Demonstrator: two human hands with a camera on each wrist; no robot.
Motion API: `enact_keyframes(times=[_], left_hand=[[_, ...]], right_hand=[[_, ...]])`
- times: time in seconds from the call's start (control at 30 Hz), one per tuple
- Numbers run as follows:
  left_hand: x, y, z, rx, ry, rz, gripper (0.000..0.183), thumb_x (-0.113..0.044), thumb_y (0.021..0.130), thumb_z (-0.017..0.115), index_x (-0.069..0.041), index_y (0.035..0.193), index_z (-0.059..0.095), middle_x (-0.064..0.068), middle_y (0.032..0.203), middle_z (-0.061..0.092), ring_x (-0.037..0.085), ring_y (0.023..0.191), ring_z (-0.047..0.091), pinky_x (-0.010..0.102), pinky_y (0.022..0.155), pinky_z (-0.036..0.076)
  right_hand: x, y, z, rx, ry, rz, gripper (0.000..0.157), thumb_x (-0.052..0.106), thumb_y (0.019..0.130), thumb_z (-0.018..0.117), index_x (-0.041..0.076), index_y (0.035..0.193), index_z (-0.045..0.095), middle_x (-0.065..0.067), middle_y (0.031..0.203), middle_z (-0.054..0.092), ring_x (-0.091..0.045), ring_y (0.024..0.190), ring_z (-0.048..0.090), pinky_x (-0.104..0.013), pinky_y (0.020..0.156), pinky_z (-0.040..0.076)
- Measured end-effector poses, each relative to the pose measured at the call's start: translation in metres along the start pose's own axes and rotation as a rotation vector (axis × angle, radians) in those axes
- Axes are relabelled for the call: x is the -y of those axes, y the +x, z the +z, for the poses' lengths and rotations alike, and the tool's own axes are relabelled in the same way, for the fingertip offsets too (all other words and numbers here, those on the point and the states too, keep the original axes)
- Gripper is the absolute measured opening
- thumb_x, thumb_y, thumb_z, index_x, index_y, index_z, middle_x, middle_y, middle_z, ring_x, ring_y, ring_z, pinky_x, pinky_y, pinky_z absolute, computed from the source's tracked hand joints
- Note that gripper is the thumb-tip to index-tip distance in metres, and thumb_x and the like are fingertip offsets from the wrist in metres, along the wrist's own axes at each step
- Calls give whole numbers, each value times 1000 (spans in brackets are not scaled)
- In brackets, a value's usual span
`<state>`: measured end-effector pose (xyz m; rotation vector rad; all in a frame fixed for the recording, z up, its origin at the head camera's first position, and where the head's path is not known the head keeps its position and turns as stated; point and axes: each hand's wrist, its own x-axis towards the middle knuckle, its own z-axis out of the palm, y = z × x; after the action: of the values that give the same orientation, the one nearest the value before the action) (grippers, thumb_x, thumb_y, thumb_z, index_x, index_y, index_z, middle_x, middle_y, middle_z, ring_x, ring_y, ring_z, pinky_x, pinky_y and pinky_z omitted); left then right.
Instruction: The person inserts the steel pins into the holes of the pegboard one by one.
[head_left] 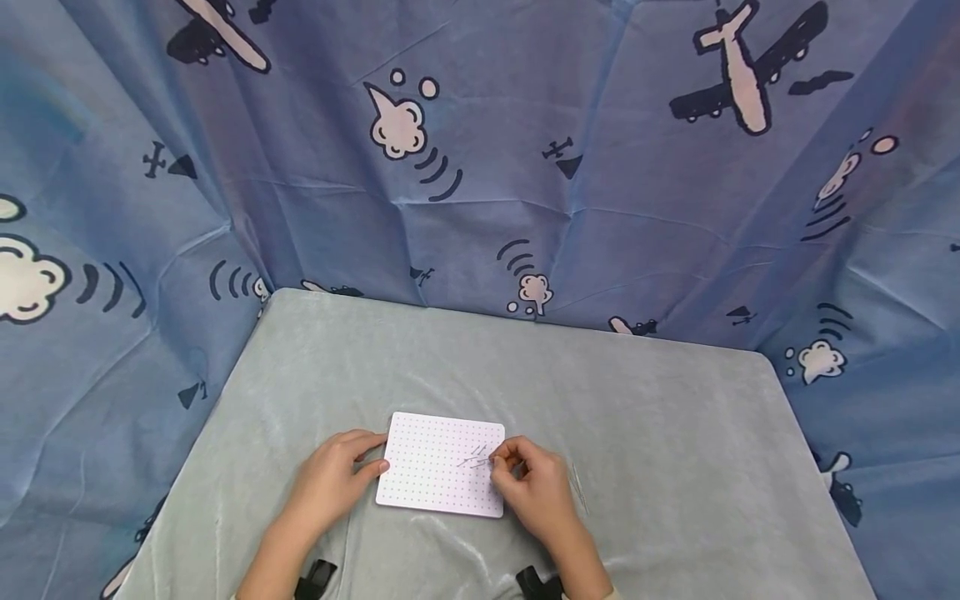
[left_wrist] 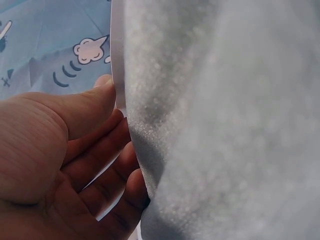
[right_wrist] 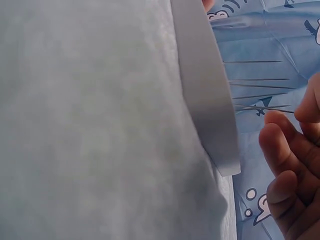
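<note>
A white rectangular board (head_left: 438,462) with rows of small dots lies flat on the cloth. My left hand (head_left: 335,479) holds its left edge, thumb and fingertips at the rim; the left wrist view shows the board's side (left_wrist: 118,45) against the thumb. Several thin metal needles (right_wrist: 257,62) stand up from the board's right half. Above that half my right hand (head_left: 536,487) pinches one needle (right_wrist: 280,110) between thumb and forefinger, its other fingers curled. Whether this needle's tip touches the board I cannot tell.
Grey plush cloth (head_left: 660,433) covers the table. To the right of my right hand lie thin needle-like pieces (head_left: 579,488). A blue curtain (head_left: 480,150) with planes and clouds hangs behind and at both sides.
</note>
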<state>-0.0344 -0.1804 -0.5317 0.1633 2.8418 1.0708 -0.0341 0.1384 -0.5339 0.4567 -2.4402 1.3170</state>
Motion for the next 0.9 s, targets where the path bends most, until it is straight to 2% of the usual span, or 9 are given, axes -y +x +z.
enact_keyframes(times=[0.23,0.37,0.47,0.7,0.9], left_hand=[[-2,1,0,-8,-4,7,40,-25,94,90,-19,133,80,-5,129,75,17,105,73,47,87,62],[-2,2,0,-8,-5,8,40,-24,95,89,-19,133,80,-5,129,75,17,105,73,47,87,62],[-3,1,0,-4,-4,7,40,-25,95,89,-19,134,80,-5,129,75,17,105,72,47,87,62],[-3,1,0,-1,-6,3,40,-25,95,89,-19,133,80,-5,129,75,17,105,72,46,86,62],[-4,0,-1,2,1,4,40,-24,94,89,-18,133,80,-4,129,75,18,105,72,46,86,62]], right_hand=[[0,1,1,13,-39,-29,19,-4,79,75,14,85,72,15,75,64,1,64,58,-14,51,45],[0,2,1,39,-101,-49,10,5,87,71,15,86,71,15,75,62,3,62,53,-13,51,43],[1,3,1,50,-124,-60,10,7,87,69,16,86,70,15,75,60,4,61,50,-13,51,42],[1,2,1,55,-87,-39,12,5,88,71,17,87,71,15,76,62,3,63,53,-13,51,43],[2,1,-8,63,-57,12,20,-2,87,83,16,93,77,14,79,69,0,68,61,-16,54,48]])
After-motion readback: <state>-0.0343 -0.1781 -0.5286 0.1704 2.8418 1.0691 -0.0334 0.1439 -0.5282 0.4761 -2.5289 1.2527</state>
